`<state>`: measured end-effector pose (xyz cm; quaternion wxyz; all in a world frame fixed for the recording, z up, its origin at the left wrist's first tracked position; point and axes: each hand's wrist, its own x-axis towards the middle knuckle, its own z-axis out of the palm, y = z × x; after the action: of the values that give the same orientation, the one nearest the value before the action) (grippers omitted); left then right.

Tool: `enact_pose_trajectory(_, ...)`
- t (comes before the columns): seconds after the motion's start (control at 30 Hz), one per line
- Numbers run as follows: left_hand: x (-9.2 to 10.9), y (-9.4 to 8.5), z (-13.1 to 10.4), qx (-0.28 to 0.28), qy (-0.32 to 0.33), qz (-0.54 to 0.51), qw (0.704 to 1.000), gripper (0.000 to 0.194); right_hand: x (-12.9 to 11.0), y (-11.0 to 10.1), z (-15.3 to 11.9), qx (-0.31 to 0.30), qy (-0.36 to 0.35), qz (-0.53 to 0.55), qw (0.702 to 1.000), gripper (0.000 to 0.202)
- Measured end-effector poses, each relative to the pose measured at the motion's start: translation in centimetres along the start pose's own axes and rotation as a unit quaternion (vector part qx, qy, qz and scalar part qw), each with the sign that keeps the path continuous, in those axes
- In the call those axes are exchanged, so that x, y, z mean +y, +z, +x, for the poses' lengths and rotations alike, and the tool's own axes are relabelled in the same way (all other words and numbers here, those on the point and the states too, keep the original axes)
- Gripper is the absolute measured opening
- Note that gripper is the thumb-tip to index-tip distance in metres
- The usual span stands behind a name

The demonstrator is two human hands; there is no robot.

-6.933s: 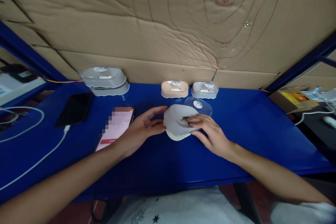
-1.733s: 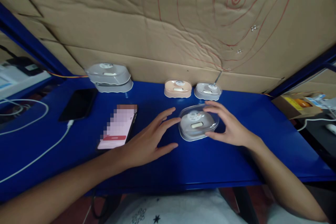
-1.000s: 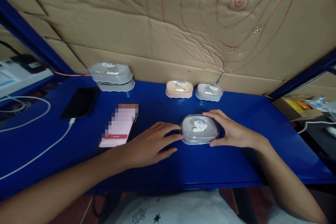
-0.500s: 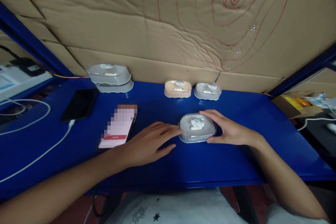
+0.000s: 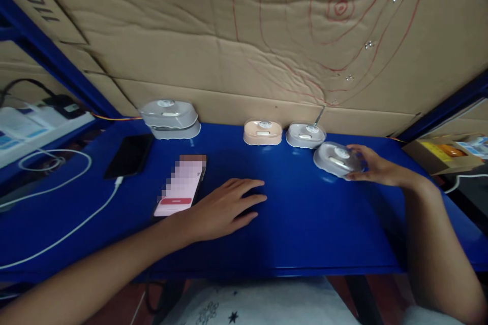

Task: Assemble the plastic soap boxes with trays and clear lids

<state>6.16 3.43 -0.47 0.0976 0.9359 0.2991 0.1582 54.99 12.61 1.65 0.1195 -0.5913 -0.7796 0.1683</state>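
My right hand grips the right end of a grey oval box with a clear lid, thumb on the near side and fingers on the far side. That box is slightly tilted, close beside a smaller grey box at the back. A peach box stands left of the small grey one. My left hand is over the blue table, fingers spread with nothing in them. Its wrist is near the lower end of a phone with a lit pink screen.
Two stacked grey boxes stand at the back left. A dark phone with a white cable lies at left. The cardboard wall closes off the back. An open carton is at right.
My right hand has moved right and back with the grey box, out from beside my left hand. My left hand no longer touches the box, and its fingers are spread. The view has shifted slightly.
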Motion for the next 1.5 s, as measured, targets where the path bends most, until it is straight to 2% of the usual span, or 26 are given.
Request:
enact_pose_trajectory(0.13, 0.0, -0.1, -0.1, 0.002, 0.005, 0.002, 1.000, 0.034, 3.5, -0.3, 1.2, 0.108, 0.077, -0.113, 0.985, 0.073)
enact_pose_trajectory(0.2, -0.1, 0.0, -0.2, -0.001, 0.008, 0.005, 1.000, 0.034, 4.2, 0.2, 2.0, 0.144, 0.068, -0.135, 0.978, 0.067)
enact_pose_trajectory(0.3, -0.1, 0.2, -0.2, -0.003, 0.013, 0.014, 1.000, 0.034, 4.4, 1.4, 3.3, 0.154, 0.027, -0.127, 0.980, 0.068)
enact_pose_trajectory(0.4, -0.1, 0.2, -0.1, -0.004, 0.014, 0.019, 1.000, 0.034, 3.4, 2.9, 4.4, 0.158, -0.005, -0.119, 0.980, 0.073)
enact_pose_trajectory(0.5, -0.1, 0.2, 0.0, -0.003, 0.014, 0.024, 1.000, 0.033, 1.4, 4.5, 4.7, 0.143, -0.048, -0.094, 0.984, 0.081)
enact_pose_trajectory(0.63, -0.2, 0.2, -0.1, 0.000, 0.016, 0.024, 1.000, 0.033, -1.7, 5.9, 4.5, 0.162, -0.019, -0.086, 0.983, 0.090)
enact_pose_trajectory(0.73, -0.3, 0.3, 0.0, 0.004, 0.013, 0.016, 1.000, 0.033, -3.1, 6.1, 4.2, 0.180, -0.009, -0.099, 0.978, 0.082)
enact_pose_trajectory(0.9, -0.4, 0.4, 0.0, -0.002, 0.005, 0.017, 1.000, 0.033, -3.7, 6.4, 4.2, 0.179, -0.037, -0.073, 0.980, 0.081)
enact_pose_trajectory(1.03, -0.4, 0.0, 0.0, -0.003, -0.002, 0.029, 1.000, 0.034, -4.1, 6.6, 4.2, 0.215, -0.028, -0.088, 0.972, 0.077)
enact_pose_trajectory(1.13, -0.7, -0.4, 0.1, 0.015, -0.012, 0.034, 0.999, 0.033, -5.0, 6.4, 4.0, 0.243, -0.064, -0.071, 0.965, 0.064)
enact_pose_trajectory(1.2, -1.0, -0.5, 0.2, 0.029, -0.023, 0.039, 0.999, 0.033, -5.8, 6.2, 3.8, 0.224, -0.104, -0.042, 0.968, 0.049)
enact_pose_trajectory(1.37, -1.0, 0.0, 0.1, -0.007, -0.039, 0.061, 0.997, 0.034, -7.3, 6.7, 3.4, 0.054, -0.211, -0.012, 0.976, 0.027)
enact_pose_trajectory(1.5, -1.2, 0.1, 0.1, -0.015, -0.053, 0.055, 0.997, 0.037, -7.6, 7.4, 3.6, 0.029, -0.221, -0.005, 0.975, 0.028)
